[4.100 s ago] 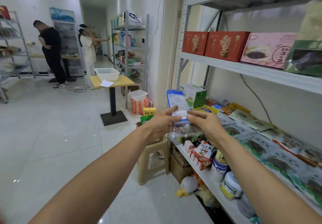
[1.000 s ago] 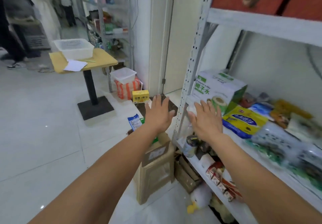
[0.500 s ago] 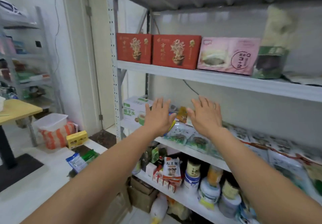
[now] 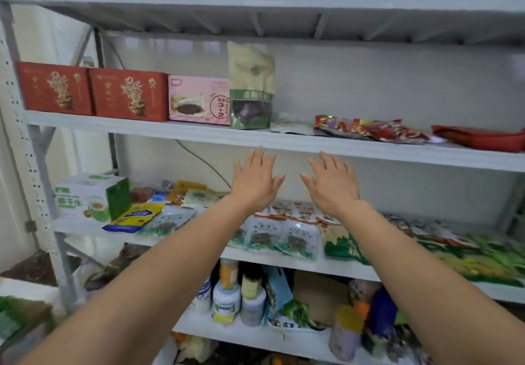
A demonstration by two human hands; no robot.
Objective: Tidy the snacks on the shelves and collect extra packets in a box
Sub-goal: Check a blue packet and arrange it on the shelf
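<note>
The flat clear-and-green plastic snack packets (image 4: 284,236) lie overlapping along the front edge of the grey metal middle shelf (image 4: 312,265). Your tidying therefore looks barely begun, and no collecting box is in view. Your left hand (image 4: 255,183) and right hand (image 4: 332,187) are both spread wide and empty, raised just under the upper shelf (image 4: 170,132) and touching nothing. Toward that shelf's left end, count two red cardboard cartons (image 4: 129,94), one pink carton (image 4: 199,100) and one upright green pouch (image 4: 251,86). The loose packets toward the right end are too blurred to count.
</note>
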